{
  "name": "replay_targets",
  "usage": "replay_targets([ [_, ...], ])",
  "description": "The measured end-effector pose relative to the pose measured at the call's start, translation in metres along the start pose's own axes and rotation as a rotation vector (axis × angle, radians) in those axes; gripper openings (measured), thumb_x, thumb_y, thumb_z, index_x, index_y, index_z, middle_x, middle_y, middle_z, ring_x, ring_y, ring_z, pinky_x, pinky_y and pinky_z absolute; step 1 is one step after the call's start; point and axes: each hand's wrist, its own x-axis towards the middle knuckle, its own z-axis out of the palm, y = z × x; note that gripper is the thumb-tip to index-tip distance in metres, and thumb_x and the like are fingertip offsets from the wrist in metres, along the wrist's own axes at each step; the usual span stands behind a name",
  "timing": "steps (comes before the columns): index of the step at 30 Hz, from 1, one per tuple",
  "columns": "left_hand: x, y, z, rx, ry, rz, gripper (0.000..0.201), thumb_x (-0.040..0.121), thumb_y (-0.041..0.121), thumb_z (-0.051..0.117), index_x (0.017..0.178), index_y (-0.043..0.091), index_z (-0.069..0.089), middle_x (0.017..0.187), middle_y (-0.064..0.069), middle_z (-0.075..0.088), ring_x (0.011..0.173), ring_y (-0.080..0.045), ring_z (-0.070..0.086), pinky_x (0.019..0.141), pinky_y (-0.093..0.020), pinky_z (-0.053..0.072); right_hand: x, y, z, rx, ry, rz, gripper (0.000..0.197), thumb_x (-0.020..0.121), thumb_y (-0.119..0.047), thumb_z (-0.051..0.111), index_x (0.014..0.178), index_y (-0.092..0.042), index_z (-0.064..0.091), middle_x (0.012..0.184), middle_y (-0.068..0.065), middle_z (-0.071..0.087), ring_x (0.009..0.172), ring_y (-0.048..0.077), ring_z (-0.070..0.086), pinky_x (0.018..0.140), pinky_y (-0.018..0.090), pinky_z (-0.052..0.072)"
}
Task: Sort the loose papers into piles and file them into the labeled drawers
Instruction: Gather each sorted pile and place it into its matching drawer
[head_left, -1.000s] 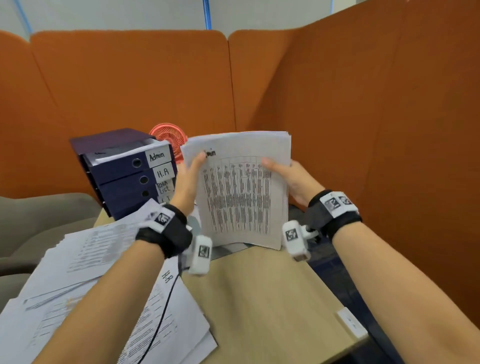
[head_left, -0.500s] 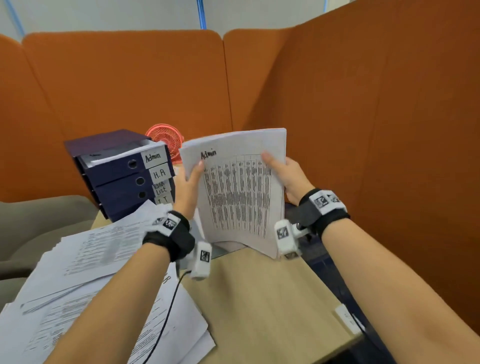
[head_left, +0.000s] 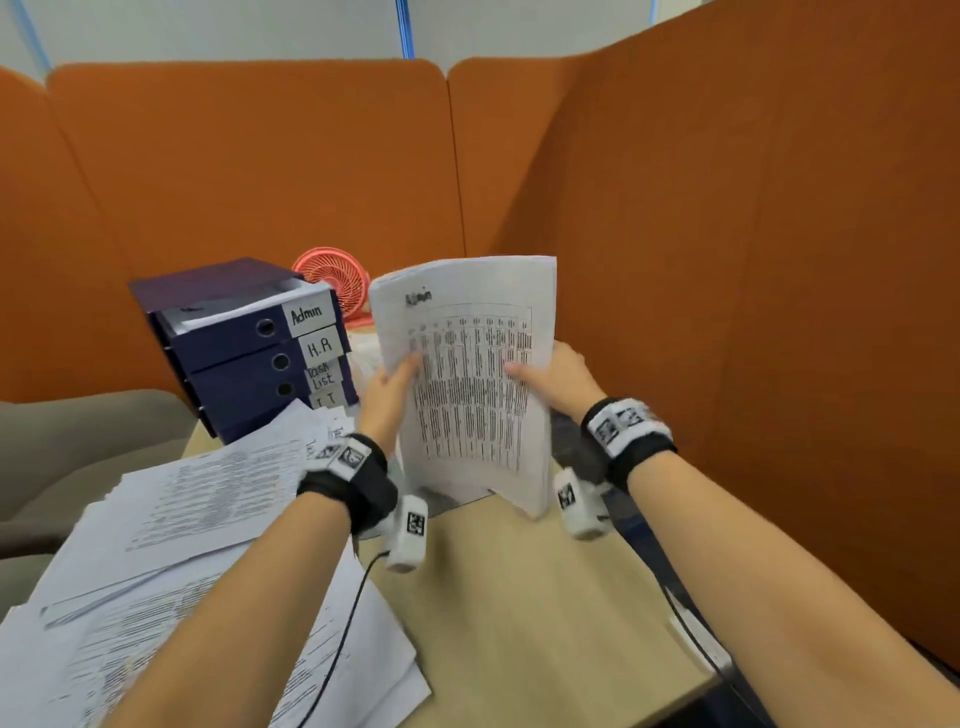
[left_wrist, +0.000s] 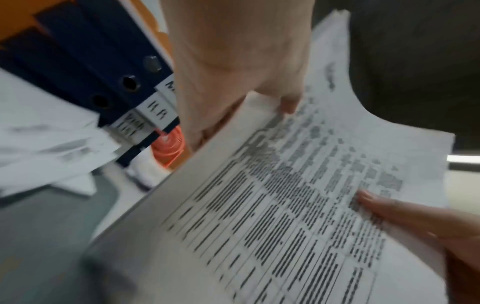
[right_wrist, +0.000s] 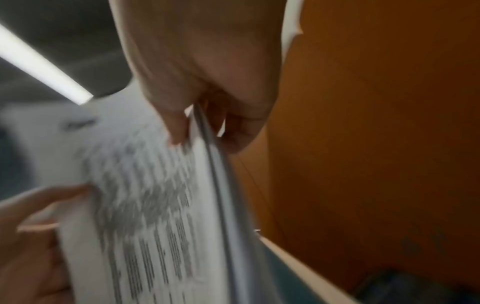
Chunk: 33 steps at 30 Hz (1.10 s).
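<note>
The paper stack (head_left: 470, 384) is held upright above the desk (head_left: 519, 613), btwn left hand (head_left: 387, 395) and right hand (head_left: 563, 376). The drawer unit (head_left: 244, 343) is positioned to its left, w/ fan (head_left: 332, 280) behind. Loose papers (head_left: 171, 545) are spread at desk's left, in front of the unit.

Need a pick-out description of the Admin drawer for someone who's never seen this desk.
Find the orange partition behind the desk; against it stands a dark blue drawer unit, left of the paper stack that both hands hold. The Admin drawer is its topmost: it alone sits slightly pulled out, with white paper showing inside.
</note>
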Motion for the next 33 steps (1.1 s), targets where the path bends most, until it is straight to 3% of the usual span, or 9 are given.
replay_targets([
  [2, -0.001, -0.032, -0.006, 0.039, 0.089, -0.269, 0.026, 0.090, 0.041, 0.062, 0.099, 0.017, 0.062, 0.109, -0.004, 0.062, 0.098, -0.021, 0.058, 0.089, -0.035, 0.044, 0.000, 0.009, 0.007, -0.035, 0.155, 0.036, 0.030, 0.091, -0.030, 0.065, 0.110, -0.007, 0.070, 0.101, 0.006, 0.071, 0.094, 0.023, 0.064, 0.089, 0.037, 0.053],
  [4, -0.009, -0.053, -0.013, 0.006, 0.161, -0.475, 0.029, 0.086, 0.042, 0.066, 0.088, 0.014, 0.059, 0.089, -0.011, 0.061, 0.070, -0.022, 0.054, 0.066, -0.031, 0.043, 0.000, 0.012, 0.005, 0.179, 0.307, 0.075, 0.027, 0.093, -0.025, 0.065, 0.111, -0.006, 0.069, 0.098, 0.004, 0.067, 0.091, 0.022, 0.061, 0.084, 0.034, 0.050],
  [6, -0.022, -0.062, -0.013, -0.169, 0.038, -0.598, 0.028, 0.085, 0.046, 0.066, 0.089, 0.018, 0.060, 0.075, -0.005, 0.068, 0.058, -0.021, 0.058, 0.055, -0.028, 0.047, 0.000, 0.015, 0.002, 0.425, 0.335, 0.159, 0.032, 0.094, -0.023, 0.065, 0.122, -0.008, 0.063, 0.108, 0.003, 0.066, 0.100, 0.022, 0.061, 0.089, 0.035, 0.050],
  [10, -0.028, -0.047, -0.010, -0.466, -0.015, -0.390, 0.018, 0.097, 0.016, 0.056, 0.111, 0.008, 0.062, 0.109, -0.005, 0.069, 0.082, -0.019, 0.072, 0.063, -0.033, 0.061, -0.006, 0.025, 0.000, 0.721, 0.088, 0.260, 0.052, 0.092, -0.032, 0.068, 0.138, -0.015, 0.053, 0.133, 0.001, 0.063, 0.120, 0.024, 0.059, 0.104, 0.046, 0.046],
  [14, -0.014, -0.024, -0.041, -0.240, 0.140, -0.142, 0.034, 0.095, 0.010, 0.058, 0.128, 0.002, 0.057, 0.121, -0.009, 0.065, 0.106, -0.027, 0.064, 0.088, -0.040, 0.053, -0.020, 0.040, -0.027, 0.781, 0.039, 0.213, 0.024, 0.095, -0.007, 0.062, 0.118, -0.012, 0.062, 0.122, 0.009, 0.068, 0.099, 0.022, 0.069, 0.084, 0.038, 0.058],
  [21, -0.011, 0.009, -0.063, -0.110, 0.102, 0.130, 0.013, 0.093, 0.013, 0.061, 0.100, 0.024, 0.065, 0.093, 0.010, 0.073, 0.085, -0.009, 0.069, 0.070, -0.023, 0.055, -0.023, 0.061, -0.055, 0.521, -0.082, 0.150, 0.029, 0.090, -0.007, 0.067, 0.119, -0.007, 0.062, 0.120, 0.013, 0.069, 0.110, 0.030, 0.067, 0.093, 0.045, 0.055],
  [24, -0.018, -0.013, -0.055, -0.082, 0.172, 0.086, 0.017, 0.092, 0.006, 0.051, 0.102, 0.015, 0.061, 0.091, 0.003, 0.065, 0.085, -0.017, 0.061, 0.071, -0.029, 0.049, -0.028, 0.062, -0.046, 0.495, -0.156, 0.070, 0.048, 0.082, -0.010, 0.075, 0.128, -0.010, 0.061, 0.121, 0.009, 0.070, 0.111, 0.026, 0.067, 0.093, 0.045, 0.054],
  [28, -0.024, -0.037, -0.041, -0.045, 0.249, -0.044, 0.021, 0.089, 0.000, 0.046, 0.106, 0.008, 0.055, 0.086, 0.000, 0.060, 0.088, -0.022, 0.056, 0.072, -0.029, 0.045, -0.035, 0.062, -0.030, 0.434, -0.125, 0.092, 0.036, 0.086, -0.011, 0.073, 0.121, -0.010, 0.066, 0.113, 0.008, 0.073, 0.104, 0.026, 0.070, 0.094, 0.053, 0.053],
  [33, -0.007, -0.017, -0.044, -0.080, 0.269, 0.085, 0.023, 0.087, -0.004, 0.039, 0.089, 0.011, 0.057, 0.079, -0.003, 0.057, 0.072, -0.016, 0.052, 0.064, -0.029, 0.043, -0.027, 0.045, -0.047, 0.594, -0.074, 0.089, 0.041, 0.084, -0.019, 0.073, 0.122, -0.005, 0.064, 0.114, 0.011, 0.073, 0.105, 0.030, 0.070, 0.092, 0.050, 0.055],
])
